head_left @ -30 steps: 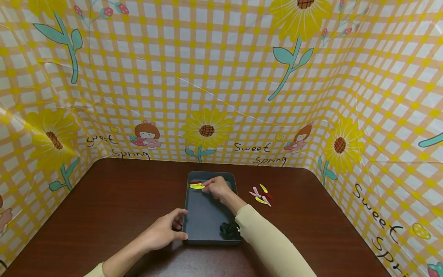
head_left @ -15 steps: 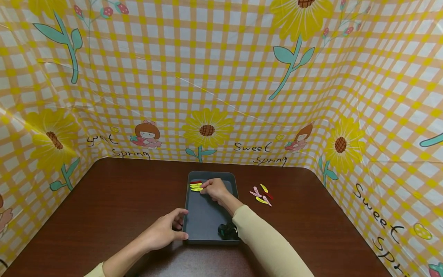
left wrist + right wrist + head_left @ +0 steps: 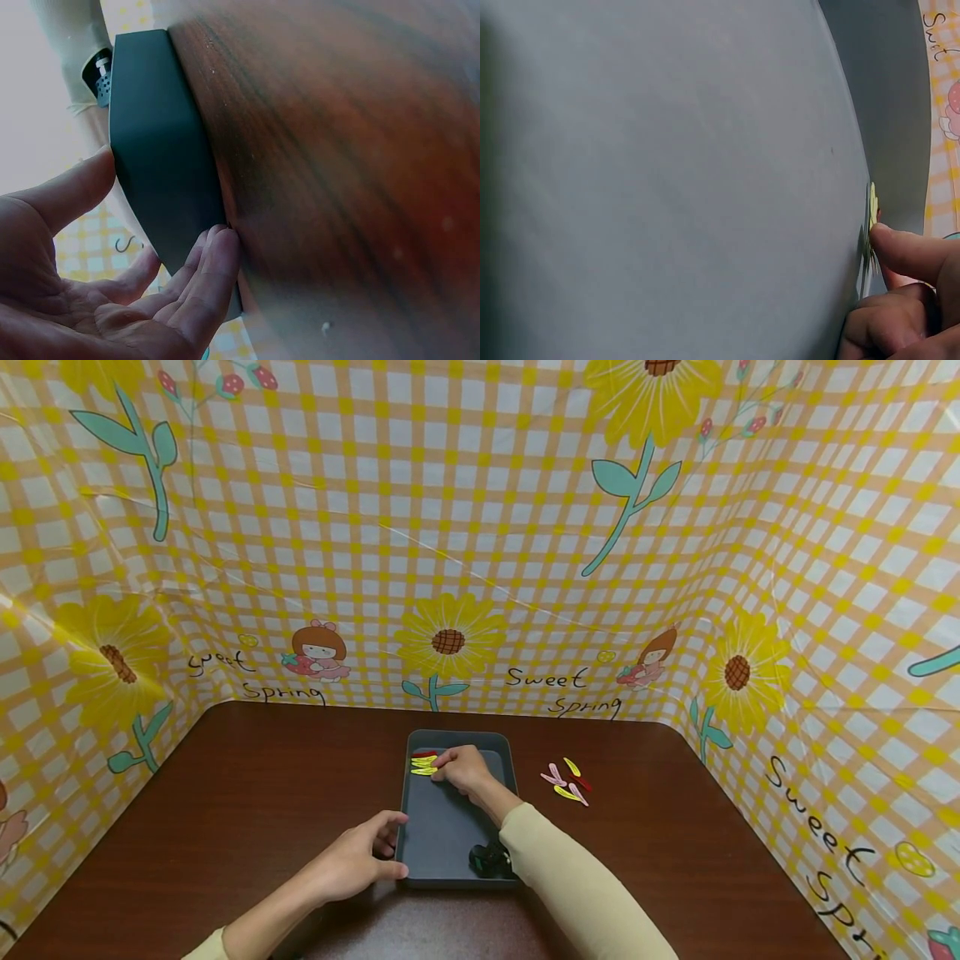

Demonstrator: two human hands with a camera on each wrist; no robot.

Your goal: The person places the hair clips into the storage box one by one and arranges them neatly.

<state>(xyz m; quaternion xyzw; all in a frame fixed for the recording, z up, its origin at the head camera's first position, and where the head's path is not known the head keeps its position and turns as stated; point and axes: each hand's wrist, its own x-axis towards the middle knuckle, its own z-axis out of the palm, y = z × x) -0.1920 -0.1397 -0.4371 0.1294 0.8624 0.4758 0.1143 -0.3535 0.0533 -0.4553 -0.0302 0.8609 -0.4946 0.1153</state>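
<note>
A dark grey rectangular tray (image 3: 446, 827) lies on the table. In its far left corner several yellow snap hair clips (image 3: 422, 762) lie in a row, with a red hair clip (image 3: 423, 753) behind them. My right hand (image 3: 465, 770) is over the tray and pinches the right end of the nearest yellow hair clip between thumb and index finger. In the right wrist view the thumb (image 3: 911, 251) is right at the yellow clips, its other fingers curled. My left hand (image 3: 351, 858) rests against the tray's left side, thumb (image 3: 82, 187) at the rim and relaxed fingertips on the outer wall.
Right of the tray, loose pink hair clips (image 3: 555, 774), yellow ones and a red one lie scattered on the brown table (image 3: 675, 860). A black wrist device (image 3: 487, 860) hangs under the right forearm, over the tray. Checked sunflower cloth (image 3: 480, 527) encloses the back and sides.
The nearest yellow hair clip has shifted slightly toward me and left, now spaced from the others in the row. My right hand moved slightly left with it. My left hand stayed still.
</note>
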